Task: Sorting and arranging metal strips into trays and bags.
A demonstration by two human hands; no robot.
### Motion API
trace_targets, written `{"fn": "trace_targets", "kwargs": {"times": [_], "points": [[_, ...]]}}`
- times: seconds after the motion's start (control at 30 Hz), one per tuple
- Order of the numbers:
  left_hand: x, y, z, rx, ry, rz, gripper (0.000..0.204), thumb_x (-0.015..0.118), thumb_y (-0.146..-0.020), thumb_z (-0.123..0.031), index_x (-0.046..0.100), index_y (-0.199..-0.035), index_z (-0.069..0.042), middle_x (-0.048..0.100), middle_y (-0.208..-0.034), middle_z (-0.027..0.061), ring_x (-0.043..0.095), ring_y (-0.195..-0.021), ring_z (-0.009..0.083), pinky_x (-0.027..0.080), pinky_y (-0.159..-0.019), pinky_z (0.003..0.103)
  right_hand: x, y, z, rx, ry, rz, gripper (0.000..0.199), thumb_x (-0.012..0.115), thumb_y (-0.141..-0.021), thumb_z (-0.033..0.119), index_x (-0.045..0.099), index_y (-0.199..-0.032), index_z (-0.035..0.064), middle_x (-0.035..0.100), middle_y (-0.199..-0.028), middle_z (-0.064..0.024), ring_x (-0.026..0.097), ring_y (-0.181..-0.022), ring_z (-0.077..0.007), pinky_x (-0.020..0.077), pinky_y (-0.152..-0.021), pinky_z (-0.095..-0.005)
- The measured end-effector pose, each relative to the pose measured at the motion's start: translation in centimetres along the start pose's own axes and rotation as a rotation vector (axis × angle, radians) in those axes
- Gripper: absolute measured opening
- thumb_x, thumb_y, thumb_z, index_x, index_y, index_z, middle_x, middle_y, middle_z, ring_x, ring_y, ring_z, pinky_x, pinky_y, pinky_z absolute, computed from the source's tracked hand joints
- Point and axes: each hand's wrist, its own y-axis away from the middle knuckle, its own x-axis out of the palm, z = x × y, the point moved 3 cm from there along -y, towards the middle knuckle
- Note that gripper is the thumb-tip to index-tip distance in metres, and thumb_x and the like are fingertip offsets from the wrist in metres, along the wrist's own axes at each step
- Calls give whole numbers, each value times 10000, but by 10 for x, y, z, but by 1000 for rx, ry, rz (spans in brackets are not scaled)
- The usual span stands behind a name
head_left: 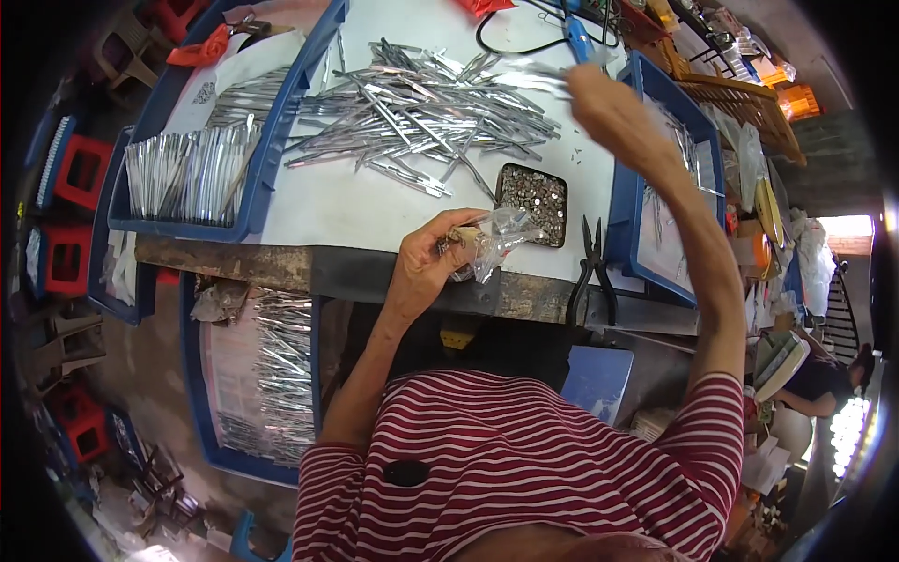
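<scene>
My left hand (423, 258) is closed round a crumpled clear plastic bag (506, 234) near the table's front edge. Something brownish shows between its fingers, too small to make out. Farther out to the right, my right hand (604, 105) is raised, its fingers closed on a few thin silvery metal strips (536, 79) that are smeared by motion. To the left of that hand lies a large loose pile of metal strips (403, 112). A square dark tray (503, 192) full of small round metal pieces stands just beyond the bag.
Black-handled pliers (592, 272) lie at the front edge, beside a blue bin (618, 239) on the right. Another blue bin (257, 201) with upright strips stands at left. Below it, a blue crate (192, 375) holds more strips. A blue-handled tool (579, 37) lies at the back.
</scene>
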Motion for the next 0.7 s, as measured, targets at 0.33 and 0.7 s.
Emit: {"fn": "trace_targets", "kwargs": {"times": [0.33,0.7], "points": [[-1,-3,10,6,-30,-33,334,502,-743,-18,494,-1076,13,529,-957,57,487,-867,115,383,-766,222,88,-73,47,-208,-50,-4,103,502,-662,77,522,-727,-1,559,-715,-155,572,-666,-298,466,-537,-379],[-7,-2,31,-41,-23,-77,341,521,-743,1,476,-1079,44,533,-1004,87,506,-888,131,379,-805,237,79,-73,35,-61,-232,221,234,504,-694,193,553,-831,9,495,-951,-168,527,-860,-308,436,-702,-390]]}}
